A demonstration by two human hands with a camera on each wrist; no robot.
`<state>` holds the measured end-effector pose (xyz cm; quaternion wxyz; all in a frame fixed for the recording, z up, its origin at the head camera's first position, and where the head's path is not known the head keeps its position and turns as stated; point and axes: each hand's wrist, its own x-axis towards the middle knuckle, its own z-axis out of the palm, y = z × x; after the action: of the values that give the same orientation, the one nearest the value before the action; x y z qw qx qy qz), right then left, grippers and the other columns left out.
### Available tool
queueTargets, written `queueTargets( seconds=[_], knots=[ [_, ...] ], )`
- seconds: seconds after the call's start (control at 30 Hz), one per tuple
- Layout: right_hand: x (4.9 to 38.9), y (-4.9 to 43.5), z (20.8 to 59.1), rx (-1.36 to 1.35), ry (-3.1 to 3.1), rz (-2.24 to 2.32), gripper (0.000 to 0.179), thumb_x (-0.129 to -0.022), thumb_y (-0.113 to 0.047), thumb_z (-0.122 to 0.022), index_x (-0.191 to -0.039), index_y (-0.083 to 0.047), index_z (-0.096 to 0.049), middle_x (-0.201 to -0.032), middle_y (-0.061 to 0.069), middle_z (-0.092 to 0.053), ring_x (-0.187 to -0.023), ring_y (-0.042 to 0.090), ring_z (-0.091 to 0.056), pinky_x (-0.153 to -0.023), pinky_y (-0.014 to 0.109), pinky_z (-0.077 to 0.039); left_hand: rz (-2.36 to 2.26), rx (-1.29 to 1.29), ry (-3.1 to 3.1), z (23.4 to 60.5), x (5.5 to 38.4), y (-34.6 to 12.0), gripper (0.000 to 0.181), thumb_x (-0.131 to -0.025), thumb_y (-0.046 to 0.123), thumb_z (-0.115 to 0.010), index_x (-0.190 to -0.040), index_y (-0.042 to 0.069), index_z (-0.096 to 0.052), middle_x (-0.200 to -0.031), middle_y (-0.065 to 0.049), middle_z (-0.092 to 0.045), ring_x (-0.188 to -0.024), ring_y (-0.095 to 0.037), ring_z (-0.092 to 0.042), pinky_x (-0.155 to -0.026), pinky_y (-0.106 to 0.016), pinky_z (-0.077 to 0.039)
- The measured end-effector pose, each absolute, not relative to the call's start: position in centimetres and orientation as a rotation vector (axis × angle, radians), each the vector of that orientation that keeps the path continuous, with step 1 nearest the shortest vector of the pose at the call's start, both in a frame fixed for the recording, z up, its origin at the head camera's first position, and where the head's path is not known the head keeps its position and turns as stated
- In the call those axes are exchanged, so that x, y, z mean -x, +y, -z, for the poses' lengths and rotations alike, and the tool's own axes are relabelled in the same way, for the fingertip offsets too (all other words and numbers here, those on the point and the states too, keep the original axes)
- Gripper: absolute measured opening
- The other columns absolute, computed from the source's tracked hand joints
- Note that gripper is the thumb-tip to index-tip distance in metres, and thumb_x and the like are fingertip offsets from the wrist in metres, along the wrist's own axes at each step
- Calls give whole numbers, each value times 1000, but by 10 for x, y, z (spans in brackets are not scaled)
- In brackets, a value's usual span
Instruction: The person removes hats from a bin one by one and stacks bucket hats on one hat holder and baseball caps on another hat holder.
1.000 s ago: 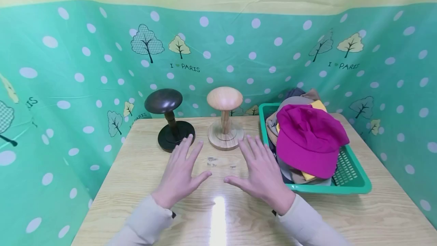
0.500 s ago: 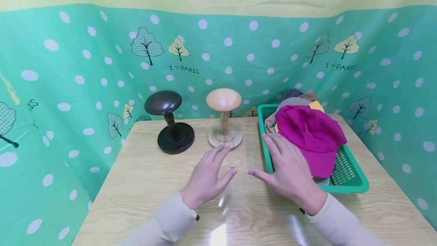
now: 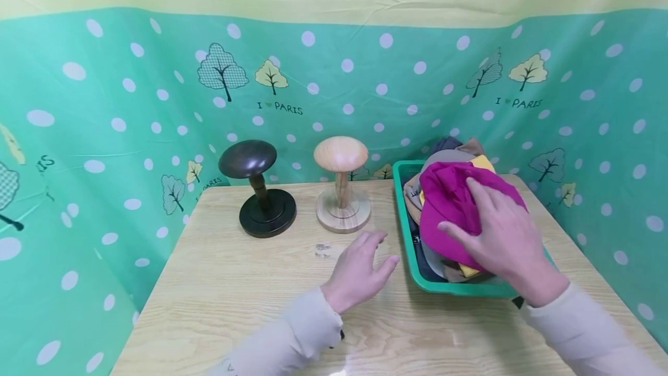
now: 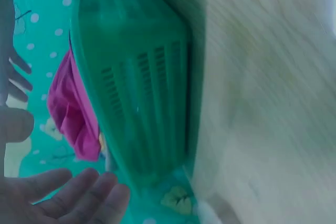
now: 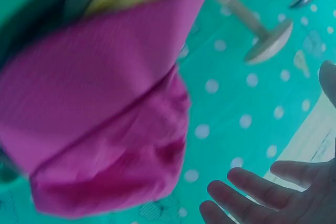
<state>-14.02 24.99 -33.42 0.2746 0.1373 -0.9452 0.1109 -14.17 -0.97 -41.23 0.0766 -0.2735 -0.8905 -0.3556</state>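
A magenta cap (image 3: 443, 208) tops a pile of caps in the green basket (image 3: 454, 289) on the right. My right hand (image 3: 508, 242) hovers over the cap's right part with fingers spread, hiding some of the crown and brim. In the right wrist view a gap shows between that hand (image 5: 278, 198) and the magenta cap (image 5: 100, 82). Left of the basket, my left hand (image 3: 360, 274) hangs above the table, fingers loosely extended and holding nothing. The left wrist view has its fingers (image 4: 79, 198) pointing toward the basket's side wall (image 4: 142, 93).
Two mushroom-shaped hat stands are at the back of the wooden table (image 3: 219, 295): a black one (image 3: 249, 160) on the left and a pale wood one (image 3: 341, 155) beside it. A dotted green curtain (image 3: 334, 97) surrounds the table's back and sides.
Both hands have moved right from the table's middle. The right hand has gone over the magenta cap, and the left has come near the basket. Basket and stands keep their places.
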Motion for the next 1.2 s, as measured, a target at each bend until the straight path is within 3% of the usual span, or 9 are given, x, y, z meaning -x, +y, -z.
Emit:
queueTargets(
  seconds=[0.3,0.5,0.73,0.93,1.2],
  knots=[
    [158,284,326,-188,-2684,-281,76,-82,-51,-69,-135,-3,-45,-120,25,-51,-101,44,-49,-70,64,-44,1463,612,-2758,422,150,19,51,-95,42,-53,-129,3,-54,-105,0,-61,-95,-16,-61,-80,-26,-49],
    [171,303,328,-145,-2729,-281,63,-87,-46,-64,-128,0,-50,-105,23,-54,-91,43,-51,-67,61,-44,1599,542,-2735,425,155,31,50,-94,40,-56,-127,1,-55,-98,0,-61,-87,-11,-61,-75,-24,-49],
    [181,318,332,-95,-2795,-330,58,-91,-40,-62,-130,0,-48,-108,26,-54,-94,44,-51,-67,63,-44,1685,479,-2719,431,157,43,48,-93,32,-60,-125,-3,-55,-84,5,-60,-73,-3,-58,-68,-23,-49],
    [186,327,338,-88,-2846,-373,51,-93,-33,-60,-131,-1,-47,-107,28,-58,-90,43,-56,-68,63,-45,1805,396,-2679,438,160,48,48,-91,23,-64,-127,-7,-52,-80,5,-59,-71,-5,-56,-71,-24,-49],
    [193,335,350,-116,-2814,-372,42,-91,-21,-64,-127,-4,-52,-104,26,-59,-88,40,-55,-64,60,-45,2004,316,-2604,443,160,53,32,-92,18,-64,-113,-5,-59,-83,1,-61,-73,-8,-58,-66,-24,-50]
  ],
)
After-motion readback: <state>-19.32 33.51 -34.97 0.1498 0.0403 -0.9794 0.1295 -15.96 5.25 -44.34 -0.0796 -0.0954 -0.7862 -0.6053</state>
